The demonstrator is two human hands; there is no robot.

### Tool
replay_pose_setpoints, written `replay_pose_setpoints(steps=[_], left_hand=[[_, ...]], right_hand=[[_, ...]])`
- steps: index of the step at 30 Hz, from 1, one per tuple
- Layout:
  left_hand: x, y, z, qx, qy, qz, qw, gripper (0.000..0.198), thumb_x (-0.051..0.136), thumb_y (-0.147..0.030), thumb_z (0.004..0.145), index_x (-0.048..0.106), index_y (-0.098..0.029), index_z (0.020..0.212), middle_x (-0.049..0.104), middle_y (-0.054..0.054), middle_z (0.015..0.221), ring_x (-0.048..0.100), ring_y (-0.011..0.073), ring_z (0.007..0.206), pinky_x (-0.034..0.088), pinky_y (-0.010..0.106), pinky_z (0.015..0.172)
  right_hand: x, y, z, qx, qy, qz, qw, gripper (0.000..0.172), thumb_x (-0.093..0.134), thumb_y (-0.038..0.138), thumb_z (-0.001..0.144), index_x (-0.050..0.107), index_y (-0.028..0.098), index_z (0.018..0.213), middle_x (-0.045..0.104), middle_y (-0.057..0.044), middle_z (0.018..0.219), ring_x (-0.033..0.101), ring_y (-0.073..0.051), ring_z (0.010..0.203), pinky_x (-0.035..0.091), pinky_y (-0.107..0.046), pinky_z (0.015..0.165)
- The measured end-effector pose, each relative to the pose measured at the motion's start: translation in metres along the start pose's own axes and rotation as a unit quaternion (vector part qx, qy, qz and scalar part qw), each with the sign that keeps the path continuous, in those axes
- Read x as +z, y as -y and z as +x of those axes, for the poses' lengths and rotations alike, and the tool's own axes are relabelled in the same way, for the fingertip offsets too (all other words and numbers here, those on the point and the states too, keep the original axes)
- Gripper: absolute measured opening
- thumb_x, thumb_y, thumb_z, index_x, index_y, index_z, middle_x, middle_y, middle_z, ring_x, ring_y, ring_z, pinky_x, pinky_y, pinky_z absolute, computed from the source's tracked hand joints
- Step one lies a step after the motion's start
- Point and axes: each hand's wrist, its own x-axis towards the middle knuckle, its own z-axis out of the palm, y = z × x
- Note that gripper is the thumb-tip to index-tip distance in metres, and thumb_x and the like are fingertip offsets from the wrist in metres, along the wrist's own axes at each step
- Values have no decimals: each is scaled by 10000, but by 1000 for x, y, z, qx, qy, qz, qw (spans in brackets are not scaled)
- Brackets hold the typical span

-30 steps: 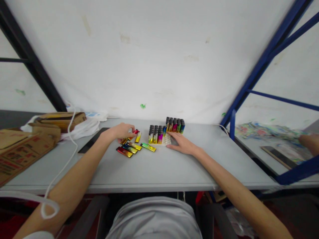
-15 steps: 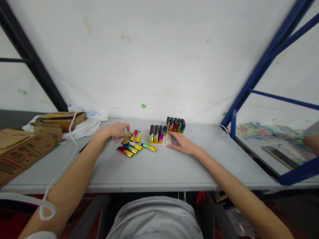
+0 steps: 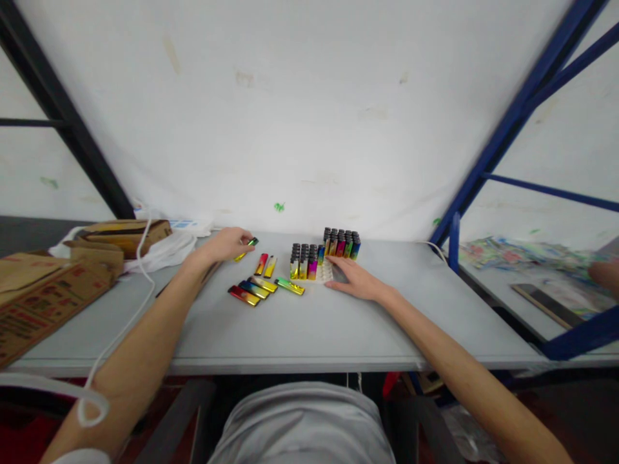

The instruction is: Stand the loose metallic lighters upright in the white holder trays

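Note:
My left hand (image 3: 233, 243) is closed, pinching a green-and-yellow lighter (image 3: 245, 250) just above the table. Below it lie a red-and-yellow lighter (image 3: 262, 264) and a yellow lighter (image 3: 270, 266). Nearer to me are several more, among them a dark red one (image 3: 244, 295) and a green-gold one (image 3: 290, 287). My right hand (image 3: 354, 278) is spread, thumb and fingers apart, touching the right end of a white tray (image 3: 325, 273) with holes. Upright lighters (image 3: 304, 261) with black tops fill the tray's left part. Fingertips at the tray's far side are partly hidden.
Behind the tray stands a block of upright lighters (image 3: 341, 243). Cardboard boxes (image 3: 53, 290) and white plastic (image 3: 167, 250) lie on the left, with a white cable (image 3: 140, 270) hanging before them. A blue metal frame (image 3: 488, 167) rises on the right; a person's hand (image 3: 607, 276) shows beyond it.
My left hand has lifted the green-and-yellow lighter off the group and moved it slightly up and away from the others. My right hand stays at the tray.

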Motion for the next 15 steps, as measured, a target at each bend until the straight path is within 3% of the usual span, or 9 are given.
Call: replay_pose_setpoints(steps=[3,6,8,11,15], left_hand=[[-6,-16,-7,17,-34,-151,988,420,593,-536,787,659,-203,1035,750,80,932,711,237,776,541,312,679],[-10,-34,-15,45,-25,-318,947,407,559,-507,844,534,-214,1126,671,36,778,605,165,594,476,284,554],[-12,-46,-19,52,-20,-386,921,353,545,-484,864,502,-229,1105,547,-25,650,500,135,523,419,271,523],[-12,-60,-23,43,-4,-464,885,309,508,-490,886,488,-253,1084,441,-48,630,409,125,513,382,265,509],[-6,-78,-29,50,83,-556,825,359,401,-579,936,476,-230,894,411,-19,662,387,129,543,349,257,482]], right_hand=[[-1,2,0,0,6,-4,1000,729,667,543,945,440,183,1537,550,-196,1510,548,-356,1386,434,-584,1165],[-2,4,1,6,9,-7,1000,730,663,542,947,444,164,1532,544,-208,1513,544,-356,1389,432,-580,1168],[-2,4,1,9,7,-8,1000,733,662,544,947,449,152,1528,543,-216,1512,545,-357,1388,430,-577,1171],[-2,5,1,8,7,-10,1000,721,657,543,951,450,163,1528,545,-207,1512,543,-354,1390,429,-580,1170],[-4,7,1,4,16,-16,1000,704,644,536,962,448,170,1530,542,-200,1518,537,-347,1399,429,-568,1174]])
